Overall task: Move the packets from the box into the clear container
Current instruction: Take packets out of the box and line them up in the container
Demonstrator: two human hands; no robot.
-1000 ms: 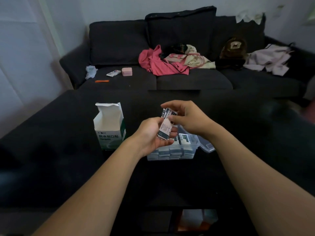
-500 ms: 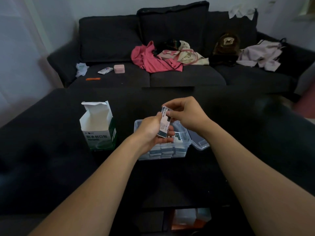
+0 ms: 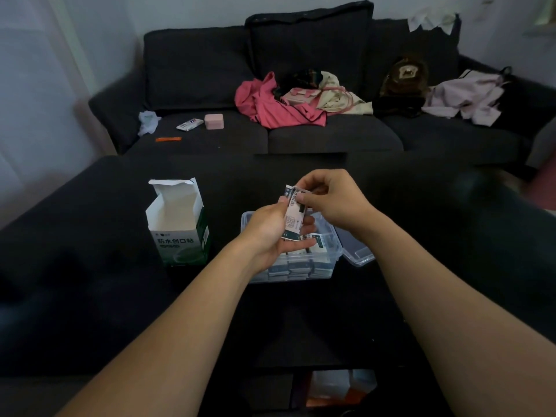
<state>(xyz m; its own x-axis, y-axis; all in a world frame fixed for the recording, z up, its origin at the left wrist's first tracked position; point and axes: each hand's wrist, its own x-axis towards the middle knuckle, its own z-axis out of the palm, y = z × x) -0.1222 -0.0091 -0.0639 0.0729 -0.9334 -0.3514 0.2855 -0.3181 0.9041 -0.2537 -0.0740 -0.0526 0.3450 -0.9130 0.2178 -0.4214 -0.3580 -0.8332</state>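
Note:
A white and green box (image 3: pixel 177 224) stands open on the dark table, left of centre; its inside looks bare. To its right sits the clear container (image 3: pixel 328 263), stacked with several packets. My left hand (image 3: pixel 270 233) holds a small bunch of white and dark packets (image 3: pixel 293 219) upright just above the container. My right hand (image 3: pixel 334 200) pinches the top edge of the front packet in that bunch. Both hands hide the container's middle.
The container's clear lid (image 3: pixel 358 251) lies against its right side. Behind the table is a dark sofa (image 3: pixel 301 130) with pink and cream clothes (image 3: pixel 279 106), a pink case (image 3: pixel 214 121), a packet and an orange pen. Items sit on a shelf under the table's near edge.
The view has shifted a little. My hands stay together over the container, and my right fingers have moved to pinch the top of the packets.

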